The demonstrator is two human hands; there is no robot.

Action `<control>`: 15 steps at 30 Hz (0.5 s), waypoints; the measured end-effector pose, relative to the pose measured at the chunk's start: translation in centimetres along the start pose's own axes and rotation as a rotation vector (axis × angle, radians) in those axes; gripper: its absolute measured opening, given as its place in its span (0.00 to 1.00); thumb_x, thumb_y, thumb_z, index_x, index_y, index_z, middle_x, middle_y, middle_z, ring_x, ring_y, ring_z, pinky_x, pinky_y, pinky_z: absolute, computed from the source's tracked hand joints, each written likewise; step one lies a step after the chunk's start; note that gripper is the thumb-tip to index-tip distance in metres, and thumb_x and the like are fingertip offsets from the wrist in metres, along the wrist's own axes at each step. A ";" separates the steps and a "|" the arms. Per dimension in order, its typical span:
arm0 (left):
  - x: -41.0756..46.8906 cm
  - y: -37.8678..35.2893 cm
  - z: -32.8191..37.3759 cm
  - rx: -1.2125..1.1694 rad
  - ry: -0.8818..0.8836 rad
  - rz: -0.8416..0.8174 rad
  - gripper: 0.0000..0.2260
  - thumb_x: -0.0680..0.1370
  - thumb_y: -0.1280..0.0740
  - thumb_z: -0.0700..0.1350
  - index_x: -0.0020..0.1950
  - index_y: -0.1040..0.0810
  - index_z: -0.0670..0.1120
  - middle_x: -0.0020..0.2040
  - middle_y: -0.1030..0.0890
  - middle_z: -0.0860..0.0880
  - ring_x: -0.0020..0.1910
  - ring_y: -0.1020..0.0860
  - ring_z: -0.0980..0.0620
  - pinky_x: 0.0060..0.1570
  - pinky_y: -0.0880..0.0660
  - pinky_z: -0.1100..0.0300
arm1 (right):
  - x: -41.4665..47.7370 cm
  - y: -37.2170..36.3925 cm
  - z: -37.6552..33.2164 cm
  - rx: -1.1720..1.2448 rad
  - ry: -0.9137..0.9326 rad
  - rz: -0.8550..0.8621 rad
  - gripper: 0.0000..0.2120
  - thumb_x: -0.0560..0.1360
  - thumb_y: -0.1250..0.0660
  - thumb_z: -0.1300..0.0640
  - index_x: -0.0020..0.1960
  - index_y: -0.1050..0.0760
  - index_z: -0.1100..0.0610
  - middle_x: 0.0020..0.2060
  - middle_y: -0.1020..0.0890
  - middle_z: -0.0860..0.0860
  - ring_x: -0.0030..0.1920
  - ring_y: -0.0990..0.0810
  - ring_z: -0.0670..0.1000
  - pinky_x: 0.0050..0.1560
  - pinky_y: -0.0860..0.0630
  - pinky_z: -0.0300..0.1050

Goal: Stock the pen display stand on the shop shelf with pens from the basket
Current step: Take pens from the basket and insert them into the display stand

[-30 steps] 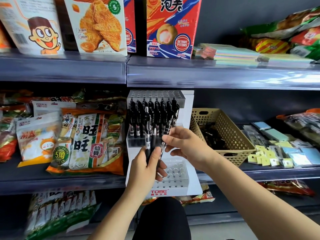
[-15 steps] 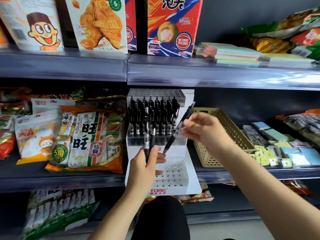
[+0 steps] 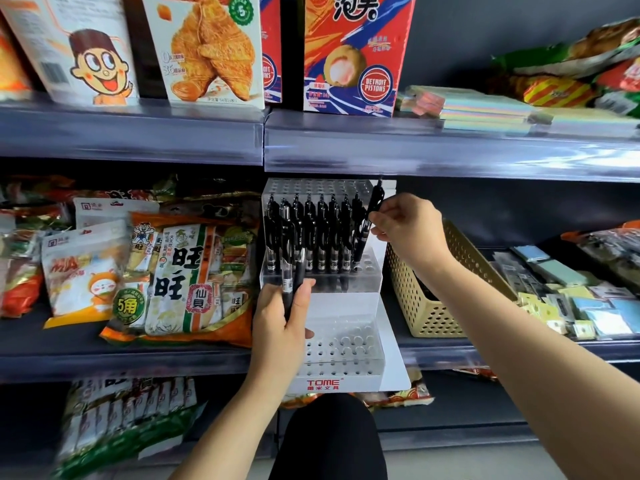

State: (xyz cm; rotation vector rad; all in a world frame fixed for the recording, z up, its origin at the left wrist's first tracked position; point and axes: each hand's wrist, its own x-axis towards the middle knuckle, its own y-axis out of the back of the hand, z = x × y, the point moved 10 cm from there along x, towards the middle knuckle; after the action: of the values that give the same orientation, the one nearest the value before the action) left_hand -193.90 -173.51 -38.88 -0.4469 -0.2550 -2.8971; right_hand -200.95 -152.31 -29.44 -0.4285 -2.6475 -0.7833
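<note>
Pinching black pen (image 3: pixel 369 223) near its top, right hand (image 3: pixel 410 225) holds it tilted, tip at right end of filled middle row of display stand (image 3: pixel 341 344). Left hand (image 3: pixel 282 317) grips two spare pens (image 3: pixel 294 271) upright, just before stand. Tan basket (image 3: pixel 436 310) beside stand, behind right wrist, on same shelf (image 3: pixel 121 362).

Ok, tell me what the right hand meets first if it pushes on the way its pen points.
Probably the stand, middle tier: the right hand pinches a pen tilted down-left, its tip near the free holes right of the standing pens. Depth is unclear.
</note>
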 end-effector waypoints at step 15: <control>0.0 -0.7 -0.8 -0.042 0.062 -0.055 0.04 0.78 0.39 0.48 0.45 0.26 0.53 0.44 0.25 0.40 0.30 0.23 0.52 0.26 0.31 0.73 | -0.5 -2.3 2.5 -0.193 -0.030 -0.093 0.06 0.71 0.27 0.56 0.42 0.24 0.55 0.33 0.21 0.47 0.34 0.24 0.46 0.42 0.27 0.41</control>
State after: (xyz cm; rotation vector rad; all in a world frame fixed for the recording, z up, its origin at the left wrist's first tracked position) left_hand -194.33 -172.97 -39.74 -0.3614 -0.2000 -2.9695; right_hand -201.98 -152.86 -32.64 -0.3707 -2.6458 -1.0753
